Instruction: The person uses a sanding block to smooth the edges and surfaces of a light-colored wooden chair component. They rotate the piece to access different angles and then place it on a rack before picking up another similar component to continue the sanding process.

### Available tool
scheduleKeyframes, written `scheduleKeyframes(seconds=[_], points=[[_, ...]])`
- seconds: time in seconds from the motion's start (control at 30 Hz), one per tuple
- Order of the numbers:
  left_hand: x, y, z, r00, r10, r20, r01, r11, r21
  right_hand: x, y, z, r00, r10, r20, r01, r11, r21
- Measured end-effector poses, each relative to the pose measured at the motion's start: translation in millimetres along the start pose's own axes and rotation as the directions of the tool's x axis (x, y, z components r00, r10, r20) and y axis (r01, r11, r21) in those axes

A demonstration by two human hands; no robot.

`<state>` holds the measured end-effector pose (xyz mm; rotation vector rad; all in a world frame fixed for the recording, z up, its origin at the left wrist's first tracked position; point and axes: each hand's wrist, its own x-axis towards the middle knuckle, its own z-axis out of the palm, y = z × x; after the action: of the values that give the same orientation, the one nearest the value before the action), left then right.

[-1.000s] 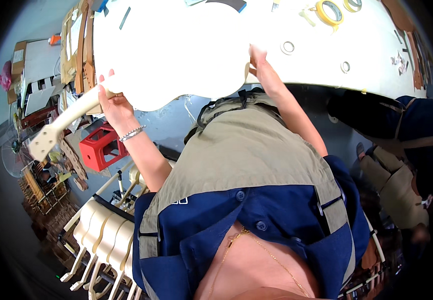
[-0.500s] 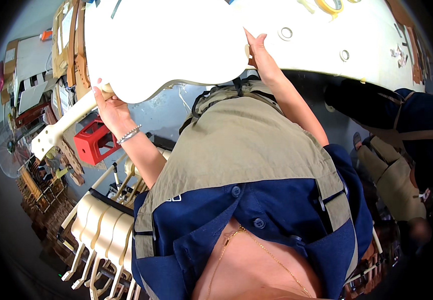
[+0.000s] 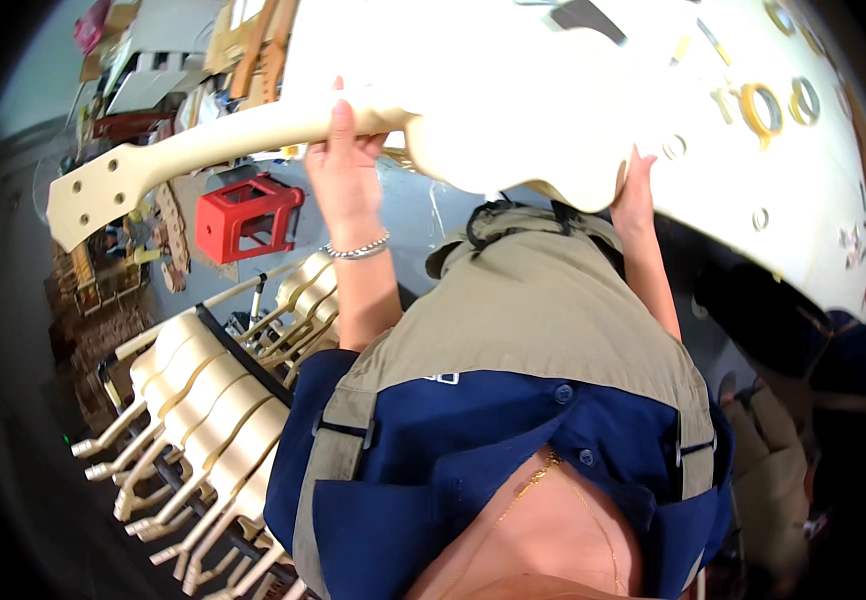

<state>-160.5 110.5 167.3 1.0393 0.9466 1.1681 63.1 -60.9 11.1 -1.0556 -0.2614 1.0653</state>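
An unfinished cream ukulele [image 3: 523, 135] is tilted above the near edge of a white worktable [image 3: 723, 190]. Its neck points left, and the headstock with its peg holes hangs out past the table. My left hand [image 3: 346, 165] is closed around the neck close to where it joins the body. On the other side, my right hand [image 3: 635, 195] presses against the body's rounded right end; the fingers behind it are partly hidden. Glare washes out much of the border between body and tabletop.
Yellow tape [image 3: 761, 112], darker tape [image 3: 805, 100] and small white rolls [image 3: 673, 147] lie on the table. A red stool [image 3: 248, 218] stands at left on the floor. Nearer, a rack holds several cream ukuleles [image 3: 208, 400]. At right is another person [image 3: 768, 450], partly in shadow.
The ukulele has swung from lying broad toward me to a tilted, foreshortened pose, its neck now more level. Both hands moved with it. The whole view has also shifted.
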Motion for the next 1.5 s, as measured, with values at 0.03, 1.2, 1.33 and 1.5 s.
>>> scheduleKeyframes(seconds=[0.03,1.2,1.33,1.5], points=[[0,-1,0,1.000,-0.010,0.028,0.012,0.996,-0.086,0,5,-5,1.000,-0.025,-0.008,0.025,0.999,0.024],[-6,8,11,0.916,0.288,0.279,-0.284,0.957,-0.057,1,-31,-6,0.987,0.058,0.148,-0.090,0.972,0.217],[-4,19,19,0.892,0.388,0.234,-0.349,0.918,-0.190,11,-21,-34,0.956,0.153,0.251,-0.213,0.949,0.231],[5,45,12,0.858,0.417,0.300,-0.288,0.874,-0.391,6,6,-50,0.927,0.256,0.275,-0.297,0.948,0.118]])
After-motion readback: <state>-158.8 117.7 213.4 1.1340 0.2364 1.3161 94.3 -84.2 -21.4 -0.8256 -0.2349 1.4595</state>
